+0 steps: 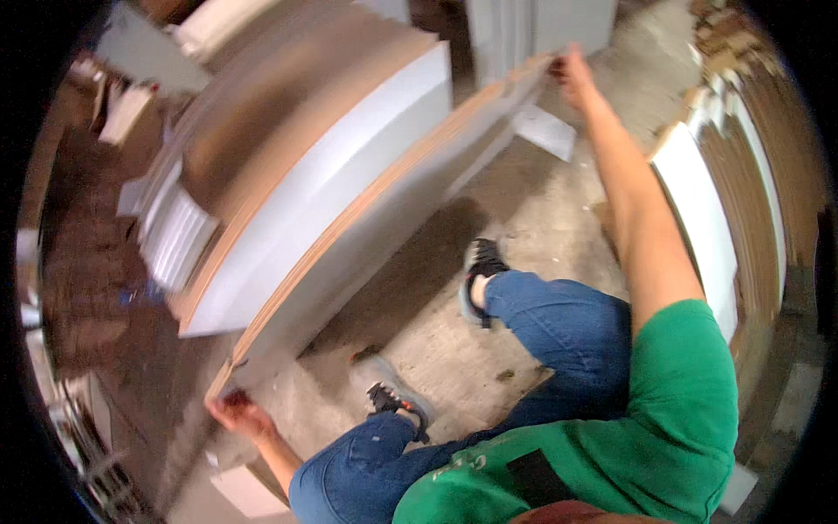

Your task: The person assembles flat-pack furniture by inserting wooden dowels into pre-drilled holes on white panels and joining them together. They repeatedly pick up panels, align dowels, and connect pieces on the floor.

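A long, thin stack of flat cardboard sheets (367,249), brown along its edge and grey-white on its face, stretches diagonally in front of me, standing on its side. My left hand (244,417) is closed around its near left end. At the far right end, my right hand (572,77) grips the upper corner, arm stretched out. Motion smears the fingers of both hands somewhat. Just beyond the held sheets lies a taller pile of similar sheets (327,162), its pale side toward me.
Several more cardboard stacks (733,205) stand at the right. A white sheet (546,131) lies under the held stack's far end. Pale grey panels (541,39) stand at the back. My shoes (397,402) are on the stained concrete floor (454,358).
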The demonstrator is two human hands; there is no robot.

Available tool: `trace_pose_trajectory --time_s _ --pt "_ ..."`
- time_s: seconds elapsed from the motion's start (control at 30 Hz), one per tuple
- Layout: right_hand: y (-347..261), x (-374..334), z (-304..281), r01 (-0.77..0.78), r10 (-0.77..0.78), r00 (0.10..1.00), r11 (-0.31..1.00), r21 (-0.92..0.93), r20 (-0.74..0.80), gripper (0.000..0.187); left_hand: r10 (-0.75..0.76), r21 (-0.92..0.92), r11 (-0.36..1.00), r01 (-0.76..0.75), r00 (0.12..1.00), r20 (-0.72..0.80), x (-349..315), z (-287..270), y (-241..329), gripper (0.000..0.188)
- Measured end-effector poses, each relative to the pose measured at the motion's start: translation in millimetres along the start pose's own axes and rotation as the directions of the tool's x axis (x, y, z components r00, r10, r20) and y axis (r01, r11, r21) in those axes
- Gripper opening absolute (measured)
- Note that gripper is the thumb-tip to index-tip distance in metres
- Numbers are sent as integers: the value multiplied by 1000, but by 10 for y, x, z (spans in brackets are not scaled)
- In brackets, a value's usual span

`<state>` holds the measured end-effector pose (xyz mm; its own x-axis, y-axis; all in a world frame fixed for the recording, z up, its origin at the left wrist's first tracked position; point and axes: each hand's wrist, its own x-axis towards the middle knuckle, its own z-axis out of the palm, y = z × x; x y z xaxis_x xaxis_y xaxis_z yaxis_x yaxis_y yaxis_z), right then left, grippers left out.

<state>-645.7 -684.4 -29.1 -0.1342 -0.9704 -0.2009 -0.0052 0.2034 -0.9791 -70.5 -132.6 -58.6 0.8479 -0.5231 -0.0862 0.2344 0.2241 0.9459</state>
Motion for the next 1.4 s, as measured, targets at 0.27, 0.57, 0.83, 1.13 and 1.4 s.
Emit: trace_pose_trajectory --time_s 0.27,0.57,0.83,1.13,1.4 --pt "-133 -257 560 34 -33 999 999 36 -16 67 -92 31 995 98 982 -164 -17 -18 61 66" --pt "139 -366 255 -66 39 997 906 418 72 69 -8 287 956 62 983 -186 -292 372 -115 85" --pt "197 -403 577 51 74 963 894 444 -259 67 148 296 947 -122 987 -65 97 -144 -379 88" --pt "-806 -1189 717 111 -30 933 973 205 -359 60 122 378 926 18 932 -342 -125 229 499 92" --pt "-1587 -1617 847 113 -140 989 932 343 53 69 413 481 853 -205 828 -380 -416 100 1873 80"
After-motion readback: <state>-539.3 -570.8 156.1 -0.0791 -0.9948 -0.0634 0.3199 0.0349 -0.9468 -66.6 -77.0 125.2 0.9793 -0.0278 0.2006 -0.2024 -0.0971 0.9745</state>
